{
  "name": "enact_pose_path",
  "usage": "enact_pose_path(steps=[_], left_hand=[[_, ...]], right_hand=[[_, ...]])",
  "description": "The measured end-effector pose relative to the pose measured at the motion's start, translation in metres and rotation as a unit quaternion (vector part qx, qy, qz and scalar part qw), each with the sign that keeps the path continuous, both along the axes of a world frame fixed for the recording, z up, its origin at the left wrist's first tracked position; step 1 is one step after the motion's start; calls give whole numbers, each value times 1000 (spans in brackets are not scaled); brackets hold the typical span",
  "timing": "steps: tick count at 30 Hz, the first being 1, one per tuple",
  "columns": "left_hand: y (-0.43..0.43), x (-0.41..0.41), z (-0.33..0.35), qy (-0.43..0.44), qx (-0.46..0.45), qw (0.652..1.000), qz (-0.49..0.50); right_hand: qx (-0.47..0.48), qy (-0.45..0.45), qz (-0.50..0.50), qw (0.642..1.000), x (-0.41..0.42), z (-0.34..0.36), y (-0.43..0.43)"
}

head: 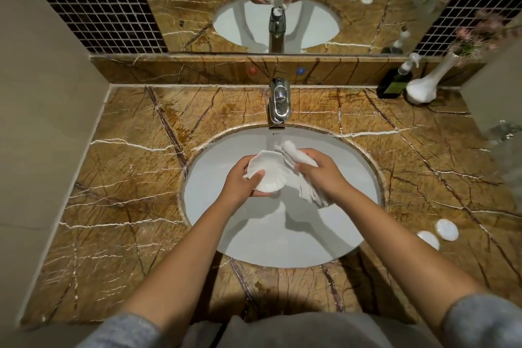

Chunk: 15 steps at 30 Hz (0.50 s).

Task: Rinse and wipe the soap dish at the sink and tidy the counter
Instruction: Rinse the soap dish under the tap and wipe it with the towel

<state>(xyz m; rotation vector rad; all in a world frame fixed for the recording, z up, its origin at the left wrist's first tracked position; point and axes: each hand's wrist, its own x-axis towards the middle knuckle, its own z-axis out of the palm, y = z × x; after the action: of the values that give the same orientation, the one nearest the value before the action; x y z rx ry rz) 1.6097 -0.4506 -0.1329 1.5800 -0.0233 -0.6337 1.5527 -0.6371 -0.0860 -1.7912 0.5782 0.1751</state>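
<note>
Nearest the camera, two bare forearms in pushed-up grey sleeves reach forward over the front edge of the counter (118, 206) and meet above the middle of the sink (347, 223). The left hand (240, 182) is curled around the soap dish (264, 171), thumb laid across its hollow and fingers underneath, so the white shell-shaped dish sits tipped up toward the camera over the sink, clear of the basin floor. The right hand (324, 171) is closed in a fist around a white cloth (299, 175); one end of the cloth pokes up past the knuckles and the rest hangs down below the wrist. The cloth touches the right edge of the dish, so the dish lies just to the left of the right hand, its broad face open to a wiping stroke coming from that side; the left hand looks set to steady while the right does the wiping. A thin stream of water seems to fall from the tap (279, 104) just behind the hands, though it is faint. To the right of the sink, near the front, lie two small white round discs (437, 234). The counter is brown veined marble. Behind the sink, at the right back corner, stand a dark pump bottle (395, 80) and a white vase (423, 87) of pink flowers, under a wide mirror (367, 8) edged by dark mosaic tile.
</note>
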Motion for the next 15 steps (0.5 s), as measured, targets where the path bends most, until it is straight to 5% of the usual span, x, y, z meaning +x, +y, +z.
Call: enact_pose_path(steps=[3,7,10,15], left_hand=[[9,7,8,-207,99,972,-57],[20,11,22,-485,197,842,-133],[20,11,32,-578,208,778,-132],[12,11,39,-620,203,740,-163]], right_hand=[[32,-11,10,999,-6,0,-5],[55,-26,-8,998,-18,-1,-12],[115,26,-18,993,-25,-6,-10],[117,125,7,985,-29,-16,-11]])
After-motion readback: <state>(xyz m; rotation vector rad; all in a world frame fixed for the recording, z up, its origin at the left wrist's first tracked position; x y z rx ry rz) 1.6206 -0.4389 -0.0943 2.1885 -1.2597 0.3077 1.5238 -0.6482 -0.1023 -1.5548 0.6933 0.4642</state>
